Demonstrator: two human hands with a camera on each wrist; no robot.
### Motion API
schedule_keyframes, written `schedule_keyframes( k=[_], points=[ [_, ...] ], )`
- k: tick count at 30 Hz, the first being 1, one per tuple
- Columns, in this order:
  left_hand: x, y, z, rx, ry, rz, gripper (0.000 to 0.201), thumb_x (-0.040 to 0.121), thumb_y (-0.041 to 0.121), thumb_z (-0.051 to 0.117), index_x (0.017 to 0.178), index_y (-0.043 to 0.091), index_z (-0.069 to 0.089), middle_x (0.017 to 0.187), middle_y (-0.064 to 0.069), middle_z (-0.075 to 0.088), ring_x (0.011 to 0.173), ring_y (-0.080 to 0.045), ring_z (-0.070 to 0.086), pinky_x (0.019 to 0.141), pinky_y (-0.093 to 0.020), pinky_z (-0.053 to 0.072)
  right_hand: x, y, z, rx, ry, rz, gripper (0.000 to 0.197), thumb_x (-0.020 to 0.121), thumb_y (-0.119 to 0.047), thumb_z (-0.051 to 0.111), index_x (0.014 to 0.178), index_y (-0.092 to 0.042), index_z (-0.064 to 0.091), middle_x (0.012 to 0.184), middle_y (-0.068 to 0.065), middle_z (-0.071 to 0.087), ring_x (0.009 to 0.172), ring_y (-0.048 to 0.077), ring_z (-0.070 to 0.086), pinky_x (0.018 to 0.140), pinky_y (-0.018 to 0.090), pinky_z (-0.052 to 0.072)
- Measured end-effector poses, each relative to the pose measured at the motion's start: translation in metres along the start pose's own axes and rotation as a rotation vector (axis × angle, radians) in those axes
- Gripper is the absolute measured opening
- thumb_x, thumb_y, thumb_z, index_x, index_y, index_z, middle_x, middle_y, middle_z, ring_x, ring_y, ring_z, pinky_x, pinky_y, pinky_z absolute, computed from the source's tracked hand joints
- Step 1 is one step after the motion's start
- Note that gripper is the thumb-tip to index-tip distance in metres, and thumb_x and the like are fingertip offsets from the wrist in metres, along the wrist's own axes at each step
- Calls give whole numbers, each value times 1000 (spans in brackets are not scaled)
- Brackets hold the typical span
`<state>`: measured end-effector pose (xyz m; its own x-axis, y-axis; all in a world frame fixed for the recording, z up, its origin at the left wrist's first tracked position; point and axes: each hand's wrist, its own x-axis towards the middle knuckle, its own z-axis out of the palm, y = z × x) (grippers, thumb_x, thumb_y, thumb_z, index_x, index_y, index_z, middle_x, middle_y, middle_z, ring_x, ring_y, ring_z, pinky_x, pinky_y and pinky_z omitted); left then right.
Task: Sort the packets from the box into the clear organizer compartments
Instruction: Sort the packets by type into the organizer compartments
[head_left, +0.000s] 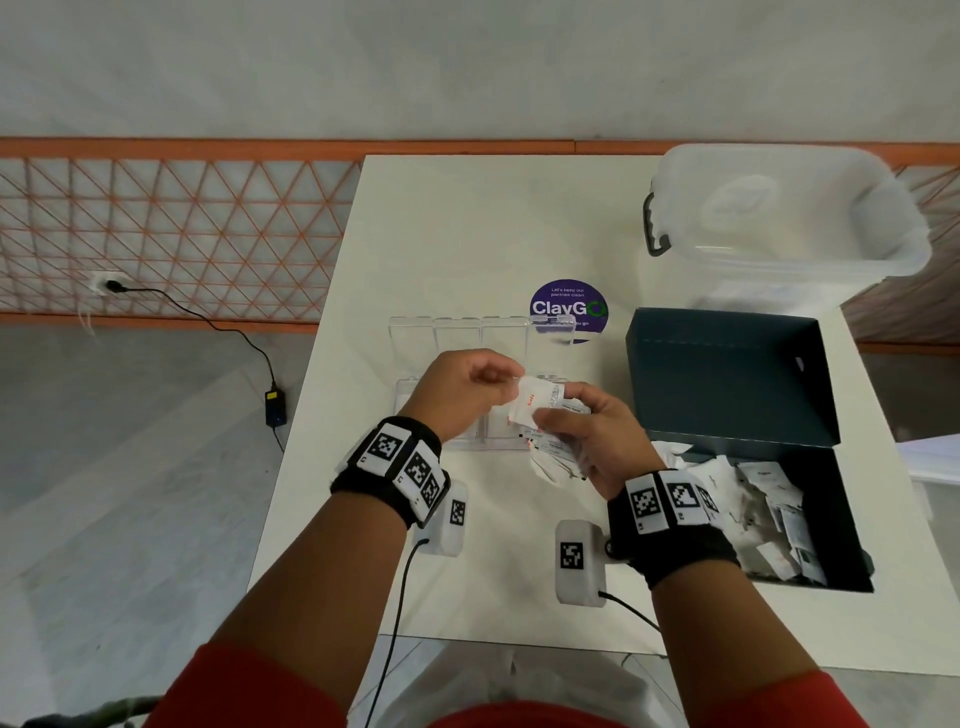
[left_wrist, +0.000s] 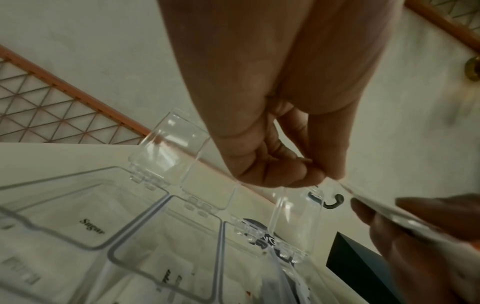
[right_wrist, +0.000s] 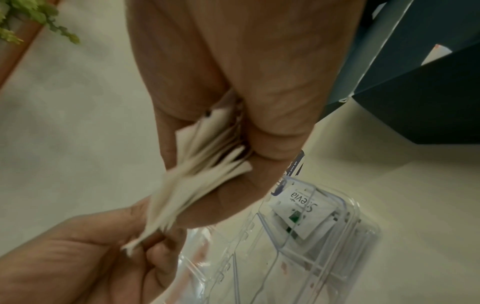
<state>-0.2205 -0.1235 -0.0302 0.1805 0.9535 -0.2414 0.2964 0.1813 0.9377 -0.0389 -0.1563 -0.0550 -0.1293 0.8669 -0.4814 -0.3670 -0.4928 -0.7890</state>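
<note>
The right hand (head_left: 597, 436) grips a fanned stack of packets (right_wrist: 205, 174), thin white paper sachets with small black and red print, held above the clear organizer (head_left: 457, 379). The left hand (head_left: 462, 395) pinches the top edge of one packet (head_left: 535, 402) between thumb and fingertips, over the organizer's middle. The organizer's lids stand open; one compartment shows a sachet printed "Sugar" (left_wrist: 92, 226), another a "Stevia" sachet (right_wrist: 301, 207). Right of the organizer on the white surface (head_left: 467, 218), the dark box (head_left: 737, 379) holds more loose white packets (head_left: 769, 514)
</note>
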Motion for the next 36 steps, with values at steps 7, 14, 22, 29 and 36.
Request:
schedule_keyframes(
  k=[7, 14, 22, 29, 36],
  points=[
    [7, -7, 2, 13, 33, -28, 22, 81, 9, 73, 89, 30, 73, 68, 15, 67, 62, 0, 63, 59, -11, 46, 3, 0, -1, -2, 13, 34, 23, 78, 16, 70, 83, -6, 71, 89, 19, 75, 74, 29, 73, 66, 35, 61],
    [12, -30, 0, 200, 220, -99, 8, 80, 18, 75, 80, 26, 72, 75, 7, 70, 66, -2, 64, 58, -6, 44, 6, -6, -12, 81, 104, 33, 18, 82, 14, 67, 95, 0, 66, 78, 16, 74, 63, 26, 73, 55, 31, 58],
    [21, -48, 27, 851, -39, 81, 19, 92, 22, 59, 100, 20, 75, 95, -3, 71, 89, -22, 65, 77, -28, 48, 12, -6, -14, 88, 92, 58, 18, 83, 13, 66, 95, -1, 65, 79, 18, 74, 64, 29, 73, 55, 33, 58],
    [25, -42, 23, 887, -1, 119, 25, 95, 33, 54, 97, 19, 75, 94, -2, 56, 82, -21, 59, 71, -29, 45, 18, -3, -14, 67, 59, 70, 16, 85, 10, 65, 95, -2, 68, 83, 19, 73, 69, 28, 72, 61, 37, 59],
    [19, -5, 9, 125, -104, -87, 9, 82, 35, 73, 90, 33, 71, 70, 10, 67, 56, -3, 58, 59, -17, 47, 19, 0, -3, -23, 19, 68, 20, 83, 9, 69, 99, -3, 71, 91, 24, 72, 79, 35, 70, 80, 48, 59]
  ],
)
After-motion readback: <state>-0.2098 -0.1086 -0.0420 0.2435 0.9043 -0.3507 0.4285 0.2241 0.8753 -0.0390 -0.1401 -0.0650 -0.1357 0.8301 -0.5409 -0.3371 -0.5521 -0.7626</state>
